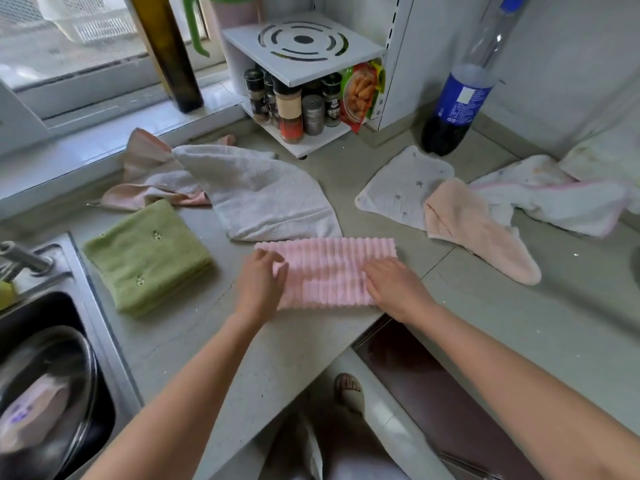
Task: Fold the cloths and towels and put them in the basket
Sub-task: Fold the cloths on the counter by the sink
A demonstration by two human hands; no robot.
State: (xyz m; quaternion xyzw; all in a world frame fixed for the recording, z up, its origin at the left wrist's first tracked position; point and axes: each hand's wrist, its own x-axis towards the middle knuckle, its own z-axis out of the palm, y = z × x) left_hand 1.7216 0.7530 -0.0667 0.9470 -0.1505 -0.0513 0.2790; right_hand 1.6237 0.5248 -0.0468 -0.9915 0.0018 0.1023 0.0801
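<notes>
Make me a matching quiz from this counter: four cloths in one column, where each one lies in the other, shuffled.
1. green towel
2. pink ribbed cloth
3. star-print cloth
4. grey towel

A. under both hands
B. folded, next to the sink
C. by the cola bottle
D. spread in front of the spice rack

Pairs: 1-B, 2-A, 3-C, 4-D

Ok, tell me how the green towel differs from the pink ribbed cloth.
The green towel is folded into a thick stack with small printed motifs; the pink ribbed cloth is thinner, plain and ridged. The green towel lies untouched beside the sink; the pink ribbed cloth has both hands on it. Both lie on the counter.
</notes>
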